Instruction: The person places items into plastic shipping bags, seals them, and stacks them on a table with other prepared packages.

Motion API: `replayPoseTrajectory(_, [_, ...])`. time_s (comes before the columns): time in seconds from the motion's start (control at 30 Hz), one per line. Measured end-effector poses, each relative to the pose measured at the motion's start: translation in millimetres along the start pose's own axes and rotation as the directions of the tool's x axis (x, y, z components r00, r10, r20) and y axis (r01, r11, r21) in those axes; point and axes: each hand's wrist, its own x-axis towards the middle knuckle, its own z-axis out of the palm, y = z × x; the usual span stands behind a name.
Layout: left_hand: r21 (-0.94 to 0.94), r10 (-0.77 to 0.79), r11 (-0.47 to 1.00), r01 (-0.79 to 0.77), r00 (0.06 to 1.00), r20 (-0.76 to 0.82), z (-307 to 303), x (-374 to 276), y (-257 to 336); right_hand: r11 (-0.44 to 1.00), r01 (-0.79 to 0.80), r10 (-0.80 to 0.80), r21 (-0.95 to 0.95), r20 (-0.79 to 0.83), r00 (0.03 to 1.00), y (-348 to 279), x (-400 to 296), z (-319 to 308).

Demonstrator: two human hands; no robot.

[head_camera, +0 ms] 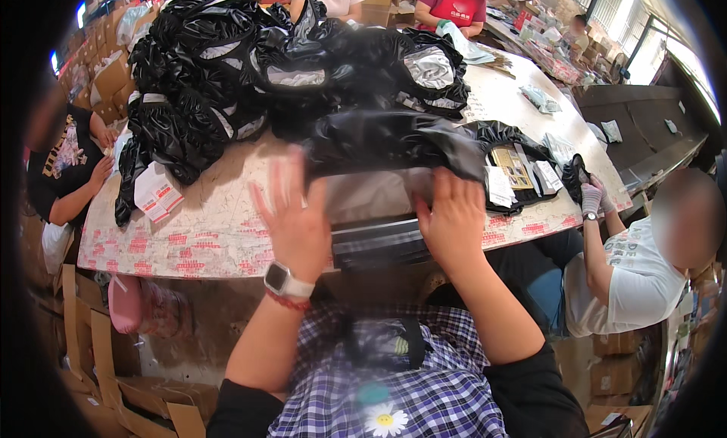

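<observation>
My left hand (pixel 295 210), blurred by motion, is spread flat at the left side of a shiny black garment (pixel 375 137) on the table, with nothing between its fingers. On the right side, my right hand (pixel 454 210) lies over the garment's edge, thumb apart from the fingers; whether it grips the fabric cannot be told. Between both hands a greyish inner face of the fabric shows, and its banded lower part (pixel 380 242) hangs at the table's front edge. Behind it rises a large pile of shiny black garments (pixel 199 85) with white linings. White tags (pixel 158 195) with red print lie at the left.
The worktable (pixel 204 245) bears red print along its front. To the right lie a black garment with paper tags (pixel 514 174) and plastic packets (pixel 539 98). Co-workers sit left, right and behind the table; the right one wears gloves. Cardboard boxes (pixel 164 392) stand below left.
</observation>
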Motion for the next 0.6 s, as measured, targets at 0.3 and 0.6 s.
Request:
replayPoseTrajectory(0.3, [-0.493, 0.059, 0.865, 0.094, 0.956, 0.286, 42, -34, 4, 0.960, 0.163, -0.166, 0.228, -0.007, 0.986, -9, -16, 7])
replayPoseTrajectory(0.6, [-0.474, -0.009, 0.863, 0.174, 0.944, 0.331, 44, -44, -16, 0.869, 0.019, -0.052, 0.494, 0.054, 0.997, 53, -13, -3])
